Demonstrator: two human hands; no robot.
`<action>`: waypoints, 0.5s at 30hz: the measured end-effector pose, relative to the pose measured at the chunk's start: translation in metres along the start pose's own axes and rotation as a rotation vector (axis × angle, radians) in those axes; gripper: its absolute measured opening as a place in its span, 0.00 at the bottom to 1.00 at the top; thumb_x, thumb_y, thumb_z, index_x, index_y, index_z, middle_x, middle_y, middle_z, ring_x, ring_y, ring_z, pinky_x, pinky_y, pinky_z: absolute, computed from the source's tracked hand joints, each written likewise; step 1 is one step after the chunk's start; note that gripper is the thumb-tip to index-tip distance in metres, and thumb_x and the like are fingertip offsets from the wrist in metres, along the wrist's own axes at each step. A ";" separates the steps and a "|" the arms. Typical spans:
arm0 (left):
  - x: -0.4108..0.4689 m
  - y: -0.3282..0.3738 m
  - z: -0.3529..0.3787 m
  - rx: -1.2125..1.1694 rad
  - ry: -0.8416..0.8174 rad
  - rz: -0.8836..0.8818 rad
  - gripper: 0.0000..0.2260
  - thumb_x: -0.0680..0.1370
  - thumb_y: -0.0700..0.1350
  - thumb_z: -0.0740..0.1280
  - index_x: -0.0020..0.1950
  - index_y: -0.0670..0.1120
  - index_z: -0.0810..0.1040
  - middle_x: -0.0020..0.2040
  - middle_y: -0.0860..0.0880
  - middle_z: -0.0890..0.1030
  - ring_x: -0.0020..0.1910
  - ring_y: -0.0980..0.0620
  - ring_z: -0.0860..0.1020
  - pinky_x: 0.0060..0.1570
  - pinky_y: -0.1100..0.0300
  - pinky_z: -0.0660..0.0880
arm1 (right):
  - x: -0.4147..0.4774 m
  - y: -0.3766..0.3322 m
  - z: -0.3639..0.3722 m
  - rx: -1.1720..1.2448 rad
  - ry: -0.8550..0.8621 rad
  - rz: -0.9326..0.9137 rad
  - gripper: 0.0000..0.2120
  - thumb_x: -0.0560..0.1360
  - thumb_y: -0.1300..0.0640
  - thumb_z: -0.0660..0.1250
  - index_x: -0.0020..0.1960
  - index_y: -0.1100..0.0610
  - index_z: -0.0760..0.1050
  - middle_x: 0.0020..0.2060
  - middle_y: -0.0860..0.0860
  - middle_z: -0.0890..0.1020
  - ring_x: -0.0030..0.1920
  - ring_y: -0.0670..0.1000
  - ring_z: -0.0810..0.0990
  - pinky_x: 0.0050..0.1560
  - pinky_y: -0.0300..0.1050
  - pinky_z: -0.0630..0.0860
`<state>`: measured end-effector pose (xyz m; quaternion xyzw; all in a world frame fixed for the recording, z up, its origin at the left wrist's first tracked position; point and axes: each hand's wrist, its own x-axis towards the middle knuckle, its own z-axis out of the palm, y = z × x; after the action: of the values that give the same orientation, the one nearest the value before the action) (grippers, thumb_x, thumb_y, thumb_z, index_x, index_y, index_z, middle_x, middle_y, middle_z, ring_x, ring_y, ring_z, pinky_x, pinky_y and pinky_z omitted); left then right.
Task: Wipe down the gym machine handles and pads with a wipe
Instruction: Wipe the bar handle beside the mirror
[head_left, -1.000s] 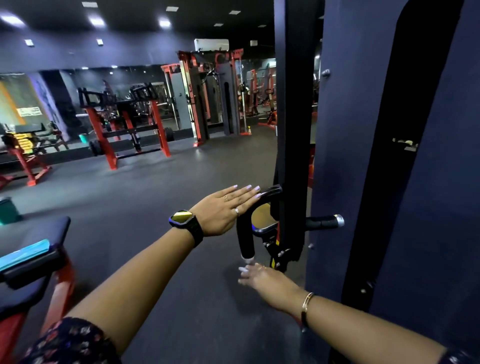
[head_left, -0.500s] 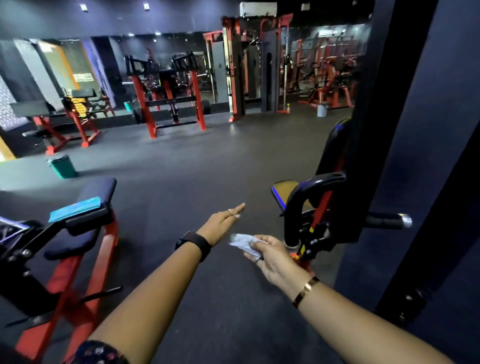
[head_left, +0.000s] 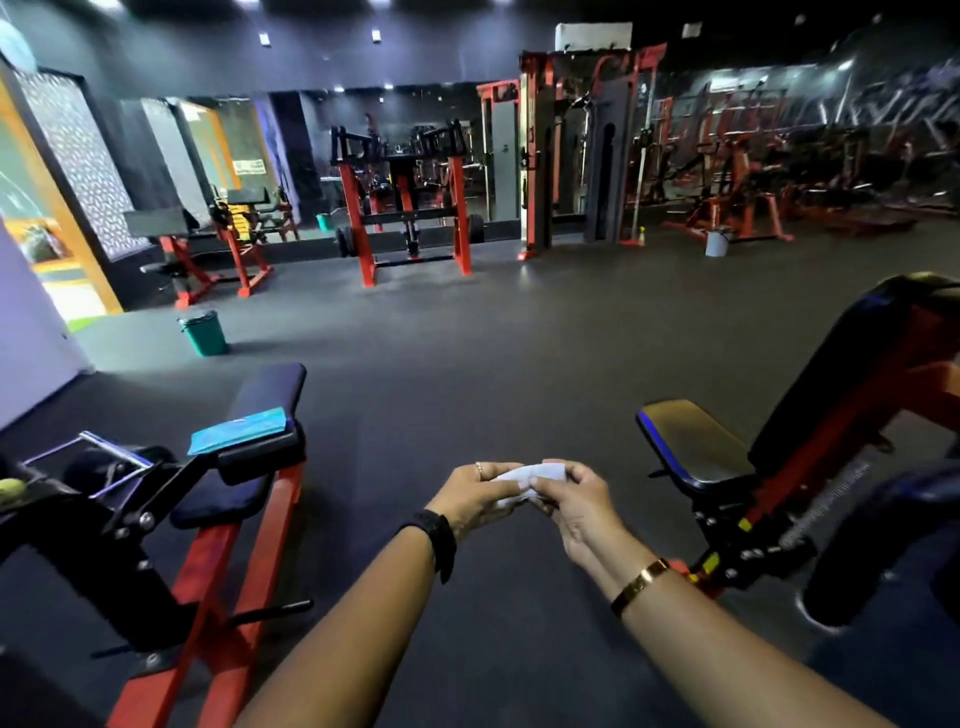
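Hands together: left hand (head_left: 475, 493) and right hand (head_left: 576, 501) both pinch the small white crumpled wipe (head_left: 530, 475) in mid-air, left of the black padded seat (head_left: 691, 447). Probably refolding it for a fresh face.

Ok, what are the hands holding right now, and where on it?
A white wipe, held between both hands: the left hand grips its left end and the right hand its right end.
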<state>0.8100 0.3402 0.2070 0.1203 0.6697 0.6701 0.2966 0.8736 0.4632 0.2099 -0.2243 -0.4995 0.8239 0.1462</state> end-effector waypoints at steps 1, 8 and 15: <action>0.007 0.004 -0.012 -0.009 0.016 0.007 0.10 0.77 0.38 0.69 0.58 0.42 0.80 0.48 0.46 0.84 0.45 0.54 0.82 0.45 0.65 0.77 | 0.009 0.003 0.010 -0.002 0.001 -0.006 0.12 0.71 0.76 0.66 0.47 0.61 0.73 0.36 0.57 0.78 0.34 0.52 0.77 0.30 0.36 0.76; 0.064 0.011 -0.056 -0.040 0.020 -0.004 0.06 0.79 0.40 0.67 0.54 0.47 0.81 0.46 0.47 0.82 0.41 0.55 0.79 0.42 0.64 0.75 | 0.062 0.009 0.041 0.101 0.057 0.027 0.08 0.74 0.75 0.61 0.43 0.65 0.74 0.36 0.59 0.79 0.30 0.50 0.81 0.28 0.37 0.77; 0.146 0.029 -0.048 -0.169 -0.005 -0.012 0.09 0.80 0.39 0.65 0.59 0.47 0.79 0.49 0.48 0.82 0.44 0.55 0.81 0.46 0.63 0.77 | 0.128 -0.017 0.032 0.121 0.158 0.046 0.06 0.75 0.73 0.61 0.45 0.66 0.74 0.37 0.60 0.79 0.36 0.54 0.78 0.29 0.42 0.80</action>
<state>0.6608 0.3843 0.1973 0.0927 0.6107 0.7222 0.3112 0.7475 0.5065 0.2086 -0.2906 -0.4306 0.8354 0.1794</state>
